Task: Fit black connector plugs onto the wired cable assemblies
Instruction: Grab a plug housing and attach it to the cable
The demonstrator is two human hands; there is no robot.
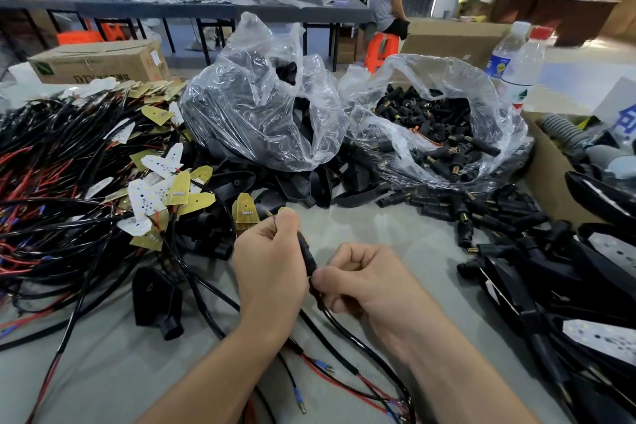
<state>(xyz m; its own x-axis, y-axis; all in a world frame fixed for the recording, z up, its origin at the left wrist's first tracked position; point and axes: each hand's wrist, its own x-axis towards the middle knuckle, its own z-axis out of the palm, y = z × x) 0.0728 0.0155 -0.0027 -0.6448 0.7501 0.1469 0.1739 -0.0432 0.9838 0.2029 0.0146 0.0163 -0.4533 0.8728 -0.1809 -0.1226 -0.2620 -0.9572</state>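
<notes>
A black cylindrical plastic connector plug is held just above the pale grey table surface, near the middle of the view and between the two hands. The left hand is closed, with its fingers curled: thin wire ends sticking out past the plug's upper end are pinched between its thumb and forefinger. The right hand is closed as well, its thumb and curled fingers being gripped round the plug's lower end, where a black sheathed cable comes out. How far the cable is seated inside the plug cannot be told. From the right hand the cable is draped down across the table toward the near edge, where thin red and black leads tipped with blue-sleeved brass ferrules are spread. To the left, a large tangled heap of black and red wires with yellow and white circuit boards is piled. Behind the hands, a crumpled clear plastic bag of black housings is set beside an opened clear plastic bag of black brass-tipped plugs, and more such loose black plugs are scattered in front of the second bag. A single black wedge-shaped housing is laid on the table left of the left hand.
</notes>
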